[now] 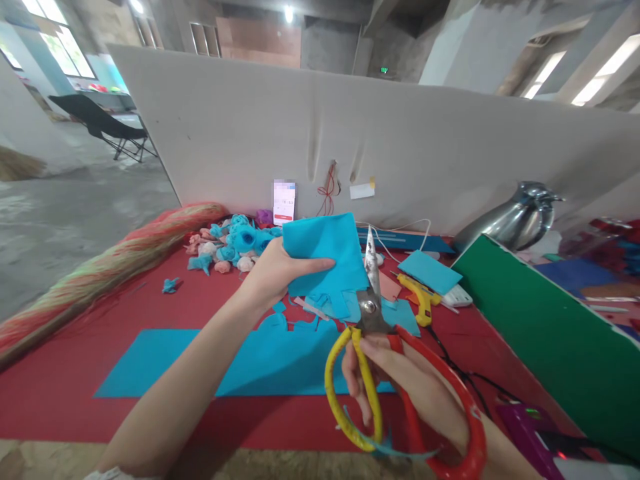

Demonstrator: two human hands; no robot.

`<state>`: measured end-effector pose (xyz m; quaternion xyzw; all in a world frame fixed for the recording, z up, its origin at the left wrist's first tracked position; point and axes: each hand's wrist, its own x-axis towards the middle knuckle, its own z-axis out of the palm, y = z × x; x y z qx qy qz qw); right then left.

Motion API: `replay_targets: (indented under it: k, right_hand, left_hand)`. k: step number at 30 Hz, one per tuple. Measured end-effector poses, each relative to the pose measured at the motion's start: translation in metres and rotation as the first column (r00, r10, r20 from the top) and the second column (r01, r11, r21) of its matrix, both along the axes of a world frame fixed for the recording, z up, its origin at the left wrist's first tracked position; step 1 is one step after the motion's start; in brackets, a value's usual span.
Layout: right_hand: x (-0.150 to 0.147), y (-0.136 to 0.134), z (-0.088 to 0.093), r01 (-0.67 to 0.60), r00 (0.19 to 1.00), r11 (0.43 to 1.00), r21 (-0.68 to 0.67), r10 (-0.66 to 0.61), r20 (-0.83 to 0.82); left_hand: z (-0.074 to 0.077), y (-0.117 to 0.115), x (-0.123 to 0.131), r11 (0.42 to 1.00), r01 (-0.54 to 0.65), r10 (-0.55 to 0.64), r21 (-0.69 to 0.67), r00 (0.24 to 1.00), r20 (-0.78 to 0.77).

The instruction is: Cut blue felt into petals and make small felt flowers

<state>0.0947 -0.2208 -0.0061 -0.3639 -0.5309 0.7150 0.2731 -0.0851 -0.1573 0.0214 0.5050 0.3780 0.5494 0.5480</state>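
Pinching a squarish blue sheet [325, 235], apparently layered, between thumb and fingers of the left hand [274, 270], above the worktable. Gripping scissors [370, 307] in the right hand [395, 365], around yellow and red looped handles, with pitted metal blades looking together and pointing up just beside the sheet's right edge. Apparently at a cutting step; calling, on that reading, for parted blades and a firmly held edge. Beneath, over a long blue strip [280, 365] with a notched far edge, flat on the matte red tabletop [60, 393]. Farther out, near a yellow glue gun [423, 303] and ruffled blue and pink rosettes [245, 238].
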Motion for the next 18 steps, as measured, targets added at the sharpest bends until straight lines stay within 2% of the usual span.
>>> replay_targets:
  k: [4, 11, 18]
  right_hand:
    - [-0.001, 0.004, 0.0, 0.051, 0.996, 0.995, 0.082, -0.057, 0.074]
    - [-0.005, 0.001, -0.006, 0.142, 0.99, 0.989, -0.033, -0.141, 0.031]
    - [-0.005, 0.007, -0.009, 0.011, 0.998, 1.0, -0.027, -0.013, -0.066]
  left_hand:
    - [-0.005, 0.006, -0.001, 1.0, 0.008, -0.008, -0.009, 1.0, 0.009]
    - [-0.01, 0.012, -0.003, 1.0, 0.01, -0.01, -0.011, 1.0, 0.028]
    - [-0.01, 0.012, -0.002, 0.999, 0.044, -0.043, -0.022, 0.999, 0.031]
